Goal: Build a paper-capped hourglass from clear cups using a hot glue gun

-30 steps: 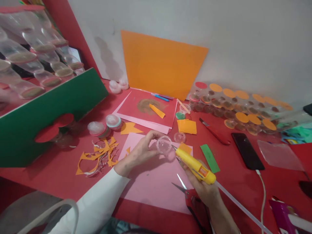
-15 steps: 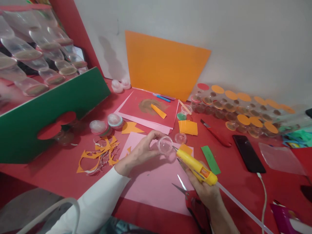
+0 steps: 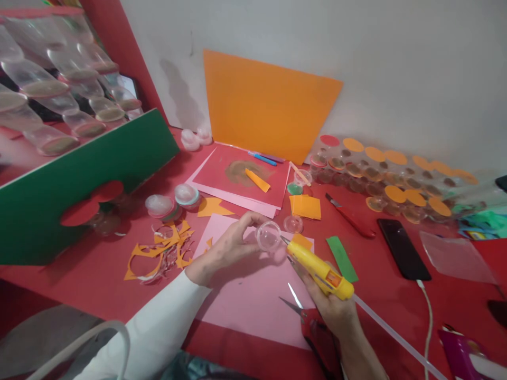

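My left hand (image 3: 235,243) grips a small clear plastic cup (image 3: 268,237) between thumb and fingers, its round opening facing me. In my right hand (image 3: 330,303) is a yellow hot glue gun (image 3: 317,268), with a long glue stick (image 3: 392,330) running out of its back end. The gun's nozzle is at the cup's right rim; whether it touches cannot be made out. Both hands are above a pink sheet (image 3: 245,311). Red-handled scissors (image 3: 312,322) lie with parted blades below my right hand. Just beyond the cup sits another clear cup (image 3: 293,224).
Orange paper scraps (image 3: 152,258) lie at the left, near a green board (image 3: 130,142). Orange squares (image 3: 304,206), a red cutter (image 3: 350,216), a green strip (image 3: 343,258) and a phone (image 3: 404,249) are at the right. Several cups with orange discs (image 3: 396,193) line the wall.
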The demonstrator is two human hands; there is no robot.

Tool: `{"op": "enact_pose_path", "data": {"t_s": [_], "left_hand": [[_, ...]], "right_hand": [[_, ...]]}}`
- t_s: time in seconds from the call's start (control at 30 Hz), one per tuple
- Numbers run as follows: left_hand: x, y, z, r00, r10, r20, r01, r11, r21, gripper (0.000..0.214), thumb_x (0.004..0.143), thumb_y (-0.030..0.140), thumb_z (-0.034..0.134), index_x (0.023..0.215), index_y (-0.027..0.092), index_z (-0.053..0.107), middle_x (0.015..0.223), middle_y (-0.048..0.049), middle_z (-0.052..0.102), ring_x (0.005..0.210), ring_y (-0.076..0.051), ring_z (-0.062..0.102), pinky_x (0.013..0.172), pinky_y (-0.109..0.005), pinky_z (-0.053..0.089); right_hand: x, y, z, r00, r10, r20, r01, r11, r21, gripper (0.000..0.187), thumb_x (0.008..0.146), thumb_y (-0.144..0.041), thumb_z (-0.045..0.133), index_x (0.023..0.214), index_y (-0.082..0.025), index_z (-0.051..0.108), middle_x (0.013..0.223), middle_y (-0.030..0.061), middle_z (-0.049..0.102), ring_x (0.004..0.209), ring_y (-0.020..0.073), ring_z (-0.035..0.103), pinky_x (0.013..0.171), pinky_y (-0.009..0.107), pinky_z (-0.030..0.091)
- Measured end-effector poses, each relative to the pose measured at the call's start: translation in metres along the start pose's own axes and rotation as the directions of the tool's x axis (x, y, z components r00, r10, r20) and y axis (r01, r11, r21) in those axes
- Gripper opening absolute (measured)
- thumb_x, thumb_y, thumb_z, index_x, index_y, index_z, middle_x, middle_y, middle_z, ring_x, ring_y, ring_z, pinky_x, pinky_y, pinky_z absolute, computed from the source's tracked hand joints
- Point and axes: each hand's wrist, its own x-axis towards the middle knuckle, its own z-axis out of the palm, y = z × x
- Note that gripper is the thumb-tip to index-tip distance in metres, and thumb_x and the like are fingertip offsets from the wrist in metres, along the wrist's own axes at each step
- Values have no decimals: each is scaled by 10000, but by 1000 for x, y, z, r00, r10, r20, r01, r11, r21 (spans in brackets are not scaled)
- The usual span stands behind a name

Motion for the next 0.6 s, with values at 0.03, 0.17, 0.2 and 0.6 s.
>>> {"op": "enact_pose_path", "data": {"t_s": [0.03,0.17,0.2,0.6], "left_hand": [[0,0,0,1000,6,1,-6,1000,3,349,780,345,749,1053,232,564,1092,-54,707,1001,-226,672,863,-353,519],[0,-2,1,1000,11,15,-11,1000,20,348,776,341,760,1046,227,572,1091,-55,712,993,-230,673,868,-356,520],[0,-2,1,1000,6,19,-6,1000,23,350,775,347,765,1043,226,575,1092,-58,713,993,-231,672,869,-356,521],[-1,-3,2,997,-25,68,24,1000,15,316,792,305,736,1056,226,582,1078,-55,725,993,-221,669,869,-349,524]], "right_hand": [[0,0,0,1000,-16,-20,16,1000,-11,234,962,-375,581,833,-209,684,666,41,667,544,180,664,489,249,561],[0,4,0,999,-15,30,16,1000,-18,243,959,-377,596,813,-202,678,649,36,647,546,170,655,481,234,549],[0,5,0,999,-6,51,6,1000,-12,239,958,-374,599,810,-201,670,654,32,644,550,164,654,491,231,554],[3,1,-3,999,31,34,-32,999,25,286,956,-420,598,835,-174,681,657,37,681,528,164,654,491,235,566]]}}
